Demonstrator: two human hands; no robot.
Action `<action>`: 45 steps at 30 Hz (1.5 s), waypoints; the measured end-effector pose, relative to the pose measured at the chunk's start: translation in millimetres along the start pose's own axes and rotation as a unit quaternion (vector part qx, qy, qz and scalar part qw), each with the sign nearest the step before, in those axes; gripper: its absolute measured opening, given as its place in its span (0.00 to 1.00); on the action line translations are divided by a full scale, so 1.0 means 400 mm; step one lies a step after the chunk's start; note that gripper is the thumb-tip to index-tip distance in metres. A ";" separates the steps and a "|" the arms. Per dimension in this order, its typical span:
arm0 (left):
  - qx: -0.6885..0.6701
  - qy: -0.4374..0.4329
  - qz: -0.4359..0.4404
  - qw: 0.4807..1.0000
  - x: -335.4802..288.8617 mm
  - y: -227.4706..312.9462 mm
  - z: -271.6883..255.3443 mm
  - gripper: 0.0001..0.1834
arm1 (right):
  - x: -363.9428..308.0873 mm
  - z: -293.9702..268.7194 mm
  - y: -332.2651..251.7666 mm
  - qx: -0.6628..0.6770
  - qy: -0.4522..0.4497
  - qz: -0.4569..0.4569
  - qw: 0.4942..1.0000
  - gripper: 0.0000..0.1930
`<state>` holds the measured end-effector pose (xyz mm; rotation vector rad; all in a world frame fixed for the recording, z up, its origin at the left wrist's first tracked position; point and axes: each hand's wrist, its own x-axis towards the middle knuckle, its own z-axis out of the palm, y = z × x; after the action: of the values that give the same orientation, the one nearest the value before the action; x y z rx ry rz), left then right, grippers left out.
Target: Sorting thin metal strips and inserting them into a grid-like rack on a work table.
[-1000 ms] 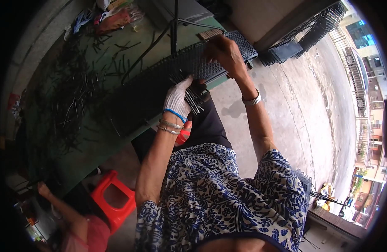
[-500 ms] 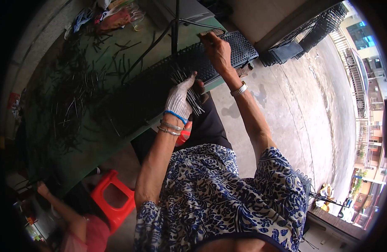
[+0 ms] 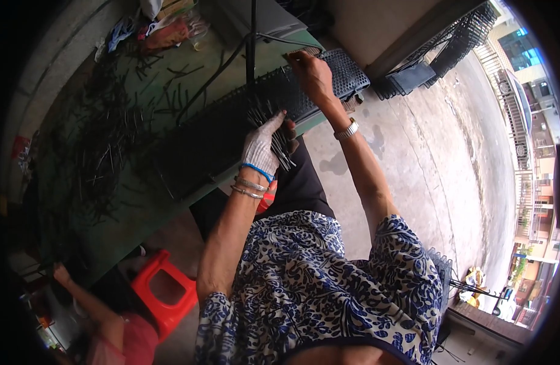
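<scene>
My left hand (image 3: 262, 146), in a white knit glove with a blue cuff edge, is closed round a bundle of thin dark strips (image 3: 284, 159). Their ends fan out above and below its fingers. Bare-skinned, my right hand (image 3: 314, 76) reaches to the far edge of a long black panel full of small holes (image 3: 344, 68). Its fingertips are pinched together at that edge; anything between them is too small to make out. The panel lies slantwise along the front of a green table (image 3: 216, 64), its left part in deep shadow.
Many loose dark strips (image 3: 113, 152) are strewn over the table's left side. A dark upright post (image 3: 251, 55) with bent bars stands behind the panel. Plastic bags (image 3: 170, 33) lie at the back. Lower left are a red stool (image 3: 164, 292) and another person's arm (image 3: 88, 304).
My right hand has shifted slightly left along the panel's far edge, still pinched. The left hand keeps its hold on the bundle, almost unmoved.
</scene>
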<state>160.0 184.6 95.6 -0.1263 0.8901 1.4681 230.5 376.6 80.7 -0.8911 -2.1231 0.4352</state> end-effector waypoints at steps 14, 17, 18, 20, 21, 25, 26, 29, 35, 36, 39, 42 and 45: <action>-0.020 -0.022 -0.024 0.999 -0.010 0.013 -0.027 0.07 | 0.049 0.066 0.031 -0.102 -0.131 -0.031 0.986 0.08; -0.023 -0.031 -0.024 0.999 -0.010 0.005 -0.028 0.07 | 0.056 0.075 0.039 -0.119 -0.114 -0.057 0.985 0.09; -0.016 -0.024 -0.006 1.000 -0.018 0.007 -0.022 0.10 | 0.057 0.076 0.034 -0.127 -0.111 -0.057 0.984 0.10; -0.017 -0.022 -0.012 1.000 -0.027 0.015 -0.015 0.10 | 0.067 0.082 0.046 -0.120 -0.105 -0.074 0.984 0.10; -0.015 -0.021 -0.018 1.000 -0.028 0.017 -0.012 0.10 | 0.072 0.083 0.054 -0.114 -0.097 -0.091 0.984 0.10; -0.021 -0.033 -0.005 0.999 -0.015 0.015 -0.019 0.11 | 0.080 0.088 0.052 -0.091 -0.071 -0.094 0.989 0.09; -0.010 -0.021 -0.010 1.000 -0.010 0.014 -0.020 0.11 | 0.084 0.087 0.053 -0.074 -0.082 -0.090 0.990 0.08; 0.002 -0.010 -0.016 1.000 -0.002 0.011 -0.021 0.10 | 0.079 0.095 0.052 -0.035 -0.061 -0.103 0.992 0.09; -0.011 0.002 -0.021 1.000 0.007 0.012 -0.023 0.09 | 0.042 0.062 0.001 0.013 0.053 -0.093 0.994 0.08; -0.011 0.002 -0.016 1.000 0.009 0.012 -0.026 0.09 | 0.040 0.056 -0.005 0.021 0.088 -0.088 0.992 0.07; -0.003 -0.003 -0.014 1.000 0.013 0.008 -0.029 0.09 | 0.017 0.045 -0.002 0.074 0.094 -0.035 0.992 0.07; 0.019 0.006 0.000 1.000 0.015 0.006 -0.028 0.09 | -0.023 0.038 -0.011 0.074 0.087 0.011 0.993 0.08; 0.020 0.010 0.015 1.000 0.006 0.006 -0.021 0.09 | -0.048 0.029 -0.016 -0.002 0.081 -0.006 0.997 0.09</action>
<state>154.0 181.9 89.6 -0.0979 0.9407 1.4777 227.4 358.0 66.9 -0.8852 -1.9810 0.3423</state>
